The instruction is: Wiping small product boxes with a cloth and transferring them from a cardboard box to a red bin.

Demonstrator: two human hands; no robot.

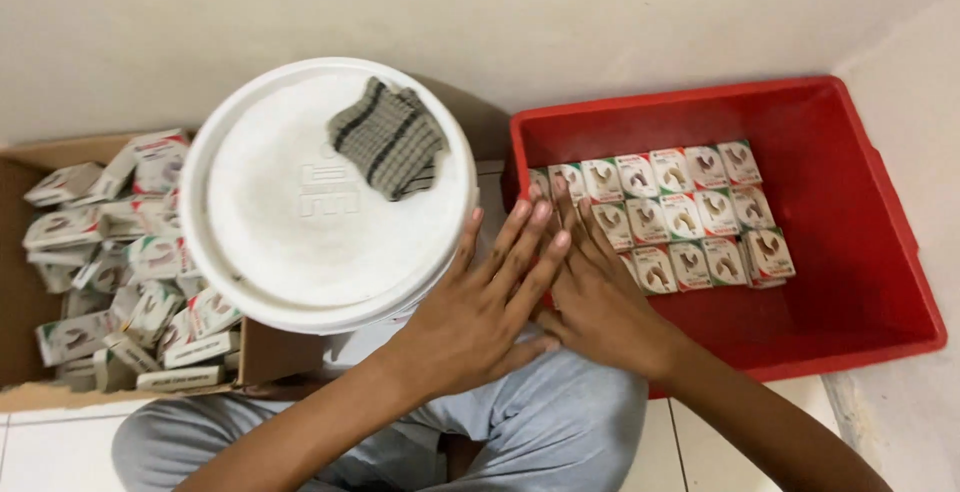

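Observation:
My right hand lies flat inside a red plastic bin, its fingertips against the left end of neat rows of small white, red and green boxes. My left hand is flat too, fingers stretched out. It reaches over the bin's left rim and rests partly on top of my right hand. Neither hand grips anything. The boxes under my right fingers are hidden.
A white bucket with a lid stands left of the bin, with a grey striped cloth on top. At far left, a cardboard box holds several loose small boxes. My crossed legs in grey trousers are below.

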